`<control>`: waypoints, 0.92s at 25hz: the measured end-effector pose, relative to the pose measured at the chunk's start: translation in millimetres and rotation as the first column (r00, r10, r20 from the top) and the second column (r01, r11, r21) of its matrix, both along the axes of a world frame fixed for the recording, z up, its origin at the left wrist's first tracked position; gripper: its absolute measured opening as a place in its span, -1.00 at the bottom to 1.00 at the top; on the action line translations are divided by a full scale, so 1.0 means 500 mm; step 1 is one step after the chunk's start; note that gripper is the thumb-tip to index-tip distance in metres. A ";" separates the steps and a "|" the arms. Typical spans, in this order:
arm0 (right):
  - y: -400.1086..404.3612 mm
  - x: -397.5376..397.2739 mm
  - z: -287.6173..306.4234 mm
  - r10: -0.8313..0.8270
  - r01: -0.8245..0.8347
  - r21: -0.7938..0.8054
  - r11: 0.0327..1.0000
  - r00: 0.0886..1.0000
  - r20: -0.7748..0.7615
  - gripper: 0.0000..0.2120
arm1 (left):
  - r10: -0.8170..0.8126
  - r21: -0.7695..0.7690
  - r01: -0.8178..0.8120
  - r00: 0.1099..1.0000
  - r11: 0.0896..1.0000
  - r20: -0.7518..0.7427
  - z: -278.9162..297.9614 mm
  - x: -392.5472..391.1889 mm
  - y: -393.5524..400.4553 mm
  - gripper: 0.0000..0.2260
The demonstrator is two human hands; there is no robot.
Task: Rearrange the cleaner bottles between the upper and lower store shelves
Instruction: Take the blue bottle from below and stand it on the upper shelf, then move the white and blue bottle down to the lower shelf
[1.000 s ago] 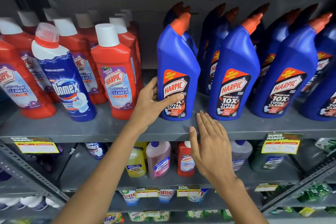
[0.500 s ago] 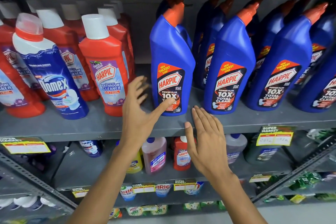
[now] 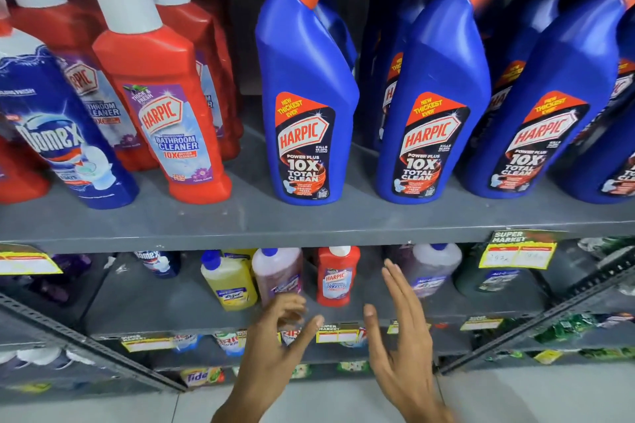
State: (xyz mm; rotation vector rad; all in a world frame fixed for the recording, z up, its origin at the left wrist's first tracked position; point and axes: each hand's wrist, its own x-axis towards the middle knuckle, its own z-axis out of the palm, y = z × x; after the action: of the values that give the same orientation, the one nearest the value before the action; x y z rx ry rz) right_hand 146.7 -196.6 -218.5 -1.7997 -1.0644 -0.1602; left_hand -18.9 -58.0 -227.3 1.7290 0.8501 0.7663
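Both hands were empty and clear of all stock at the lower shelf. Left hand [image 3: 275,336] had its fingers loosely curled, partly open; right hand [image 3: 398,336] was flat and spread wide. Between them stood a small red plastic bathroom-cleaner bottle with a white cap [image 3: 337,276] on the grey metal lower shelf [image 3: 144,306], apparently the next pick. Tall blue angled-neck toilet-cleaner bottles [image 3: 305,103] faced forward on the grey upper shelf [image 3: 240,227], labels displayed.

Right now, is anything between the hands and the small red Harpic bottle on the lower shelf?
Nothing visible. The red Harpic bottle stands near the shelf front, both empty hands, left and right, just below it. A pinkish-purple bottle stands beside it, not in front.
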 end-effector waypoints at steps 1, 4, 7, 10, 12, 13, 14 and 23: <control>-0.005 0.005 -0.002 0.005 -0.005 -0.018 1.000 1.000 -0.017 -0.43 | 0.000 -0.022 0.000 1.000 1.000 -0.003 -0.007 0.015 -0.002 -0.72; -0.009 0.019 0.024 0.026 -0.026 -0.004 1.000 1.000 -0.018 -0.44 | 0.077 0.028 -0.078 0.996 0.997 0.045 0.018 0.048 -0.012 -0.77; 0.013 0.011 0.081 0.091 -0.098 0.069 0.993 0.990 0.108 -0.46 | 0.206 0.239 -0.249 0.959 0.939 0.192 0.120 0.038 0.008 -0.85; 0.076 -0.037 0.164 0.214 -0.251 0.145 0.957 0.949 0.231 -0.48 | 0.353 0.471 -0.510 0.853 0.720 0.385 0.244 -0.036 0.078 -0.87; 0.139 -0.092 0.221 0.345 -0.390 0.141 0.910 0.901 0.262 -0.50 | 0.455 0.521 -0.638 0.770 0.567 0.447 0.314 -0.109 0.146 -0.84; 0.175 -0.123 0.247 0.405 -0.447 0.119 0.886 0.873 0.271 -0.51 | 0.500 0.499 -0.674 0.739 0.545 0.452 0.342 -0.144 0.181 -0.82; 0.212 -0.153 0.269 0.444 -0.481 0.080 0.873 0.852 0.277 -0.52 | 0.533 0.455 -0.692 0.722 0.560 0.441 0.366 -0.173 0.215 -0.77; 0.423 -0.308 0.261 0.386 -0.252 -0.350 0.902 0.834 0.395 -0.39 | 0.268 0.194 -0.297 0.950 0.935 0.161 0.430 -0.277 0.445 -0.38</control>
State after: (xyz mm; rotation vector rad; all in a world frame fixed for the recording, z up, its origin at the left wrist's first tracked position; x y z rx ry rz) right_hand -7.3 14.9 -87.9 -1.8449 -1.7966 -0.2411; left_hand -157.5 164.6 -12.1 1.7406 0.9655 1.1925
